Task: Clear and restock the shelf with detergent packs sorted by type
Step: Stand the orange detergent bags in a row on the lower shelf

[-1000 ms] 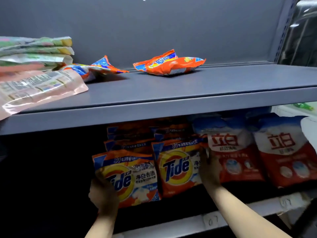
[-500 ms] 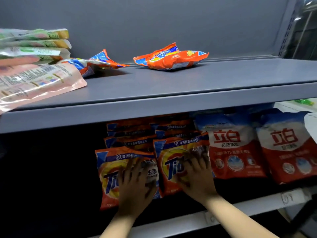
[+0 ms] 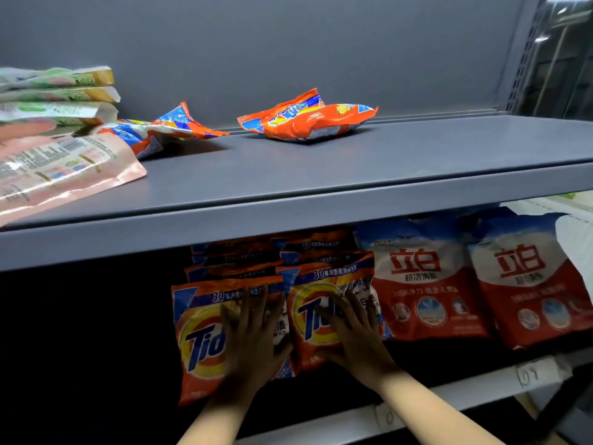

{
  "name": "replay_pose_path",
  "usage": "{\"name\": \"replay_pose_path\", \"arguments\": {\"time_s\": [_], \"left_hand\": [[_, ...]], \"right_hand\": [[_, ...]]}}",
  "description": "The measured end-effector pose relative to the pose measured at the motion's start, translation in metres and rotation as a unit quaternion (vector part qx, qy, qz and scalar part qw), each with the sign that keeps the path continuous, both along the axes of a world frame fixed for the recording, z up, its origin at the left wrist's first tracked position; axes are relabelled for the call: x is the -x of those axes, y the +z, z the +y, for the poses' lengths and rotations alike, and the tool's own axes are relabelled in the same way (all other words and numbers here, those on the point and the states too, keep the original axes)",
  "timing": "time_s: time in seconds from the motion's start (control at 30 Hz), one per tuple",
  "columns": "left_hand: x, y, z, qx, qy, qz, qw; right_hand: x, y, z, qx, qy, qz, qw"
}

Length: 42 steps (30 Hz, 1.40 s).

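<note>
Both hands are pressing flat against the fronts of two orange Tide detergent packs standing side by side on the lower shelf (image 3: pixel 449 396), near its front edge. The left hand (image 3: pixel 253 335) is lying with fingers straight and spread on the left Tide pack (image 3: pixel 199 342), gripping nothing. The right hand (image 3: pixel 353 335) is resting the same way, fingers straight and fanned, on the right Tide pack (image 3: pixel 317 303), palm against the pack's lower half. The two packs are touching along their inner edges, and more Tide packs (image 3: pixel 237 261) are standing in rows behind them toward the back of the shelf.

Just to the right of the right Tide pack, a red and white detergent pack (image 3: pixel 426 284) with large Chinese characters is leaning upright, its edge touching the Tide pack. A second red and white pack (image 3: pixel 532 290) of the same kind is standing beside it toward the right end of the shelf. A paper label (image 3: pixel 532 374) with handwriting is sticking to the front lip of the lower shelf below that pack.

On the upper shelf (image 3: pixel 321 175), a crumpled orange pack (image 3: pixel 308 120) is lying flat near the back edge at the middle. A second crumpled orange and blue pack (image 3: pixel 160 130) is lying to its left, apart from it. At the left end, a pink refill pouch (image 3: pixel 61 168) is lying flat and reaching the front edge, and a stack of green and yellow pouches (image 3: pixel 54 91) is sitting behind it.
</note>
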<state>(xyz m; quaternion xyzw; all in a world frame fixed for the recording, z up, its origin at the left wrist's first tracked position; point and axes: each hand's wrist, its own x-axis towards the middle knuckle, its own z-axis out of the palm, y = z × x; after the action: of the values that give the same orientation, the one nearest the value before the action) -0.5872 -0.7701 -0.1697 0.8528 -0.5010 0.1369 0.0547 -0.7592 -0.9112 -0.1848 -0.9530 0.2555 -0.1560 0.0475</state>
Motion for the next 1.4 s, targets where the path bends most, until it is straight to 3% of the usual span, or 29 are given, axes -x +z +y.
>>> {"name": "replay_pose_path", "arguments": {"time_s": [0.23, 0.33, 0.5, 0.57, 0.77, 0.87, 1.1, 1.4], "left_hand": [[0.035, 0.033, 0.020, 0.050, 0.023, 0.045, 0.997], [0.054, 0.056, 0.028, 0.071, 0.063, 0.018, 0.995], [0.094, 0.107, 0.056, 0.171, 0.071, -0.005, 0.983], [0.108, 0.130, 0.066, 0.239, 0.053, -0.080, 0.966], [0.123, 0.206, 0.084, 0.412, -0.018, -0.208, 0.887], [0.113, 0.247, 0.085, 0.432, 0.005, -0.218, 0.875], [0.049, 0.319, 0.068, 0.335, 0.136, -0.114, 0.925], [-0.050, 0.332, 0.029, 0.126, 0.200, -0.078, 0.969]], "right_hand": [[0.027, 0.050, 0.022, -0.065, 0.011, 0.023, 0.998], [0.042, 0.071, 0.033, -0.071, 0.020, 0.003, 0.997], [0.070, 0.123, 0.057, -0.071, 0.038, -0.113, 0.990], [0.075, 0.146, 0.067, -0.013, 0.058, -0.181, 0.982], [0.086, 0.222, 0.094, 0.072, 0.176, -0.411, 0.892], [0.077, 0.264, 0.094, 0.088, 0.180, -0.455, 0.868], [0.028, 0.331, 0.046, -0.010, 0.032, -0.296, 0.955], [-0.048, 0.357, -0.013, -0.004, -0.108, -0.153, 0.982]]}}
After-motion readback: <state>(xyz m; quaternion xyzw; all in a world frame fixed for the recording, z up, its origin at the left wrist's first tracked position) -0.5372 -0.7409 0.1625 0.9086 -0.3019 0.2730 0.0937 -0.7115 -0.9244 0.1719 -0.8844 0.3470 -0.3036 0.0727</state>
